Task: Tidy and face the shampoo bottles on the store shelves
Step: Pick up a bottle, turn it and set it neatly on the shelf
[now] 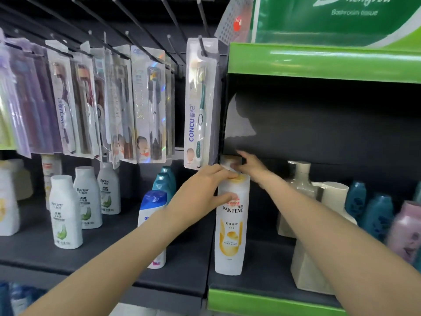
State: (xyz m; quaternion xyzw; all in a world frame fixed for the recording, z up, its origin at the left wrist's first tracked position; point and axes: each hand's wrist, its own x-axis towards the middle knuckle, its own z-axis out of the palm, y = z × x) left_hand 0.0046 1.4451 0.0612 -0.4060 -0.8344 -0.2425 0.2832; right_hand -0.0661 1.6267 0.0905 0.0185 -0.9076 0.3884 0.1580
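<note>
Nearest: two bare forearms reach in from the lower edge toward the shelf.

Pantene bottle (231, 224), white with a yellow label, stands upright at the front of the dark shelf (262, 277), near the left end of the green-edged bay, label facing out.

Left hand (201, 190) grips the bottle at its shoulder: fingers curl over the yellow cap, thumb presses across the front just above the brand name. The bottle body hangs below the grip, base on the shelf.

Right hand (249, 164) reaches past and behind the bottle top, touching a small blurred item there; whether it pinches or only touches cannot be told.

Left of the bottle: blue-capped bottle (151, 210), then white Racien bottles (66, 213). Right: cream pump bottles (303, 179), teal bottles (378, 213).

Farther up: hanging toothbrush packs (198, 103), green tissue pack (337, 19).
</note>
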